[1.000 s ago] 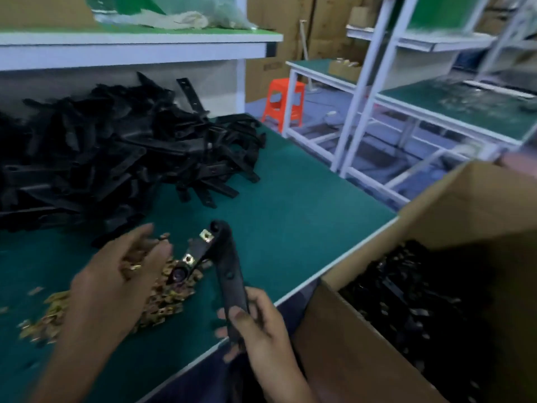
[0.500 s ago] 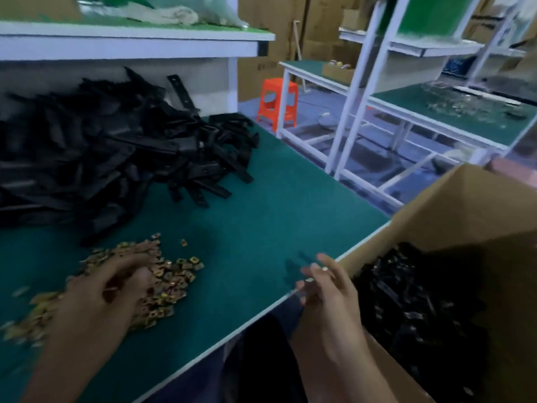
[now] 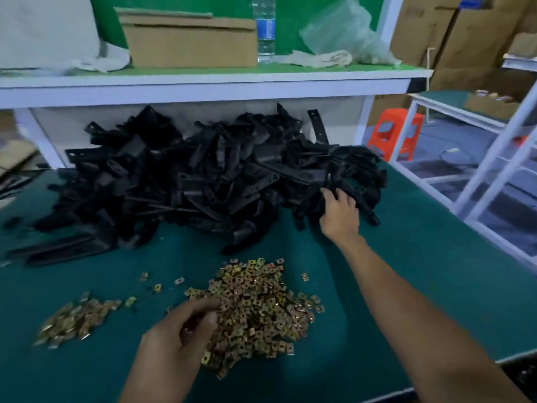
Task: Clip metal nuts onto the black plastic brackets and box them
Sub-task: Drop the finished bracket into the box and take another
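Green bench point(image 3: 421, 257) holds everything. Bracket heap point(image 3: 203, 184) sits at the back under the shelf point(image 3: 203, 82) (biggest thing here by far). The nut pile point(image 3: 261, 312) lies near the front edge, with a thinner spill of nuts point(image 3: 75, 318) well to its left.

Right hand point(image 3: 338, 210) is stretched into the heap's right end, fingers curled among the brackets; can't tell if they have closed round one. Left hand point(image 3: 180, 335) is at the nut pile's left edge, thumb and fingers curled together, pinching nuts.

Risks: the brackets are tangled, so pulling one probably drags its neighbours or slumps the heap toward the nuts. The left hand may lift several nuts at once, and spares could drop and scatter; a few strays lie apart on the mat.

Looks: the brackets are long, flat, matte black strips with holes near the ends, some of them curved. The nuts are small, square, shiny brass-yellow, each with a centre hole. The box isn't clearly in view.
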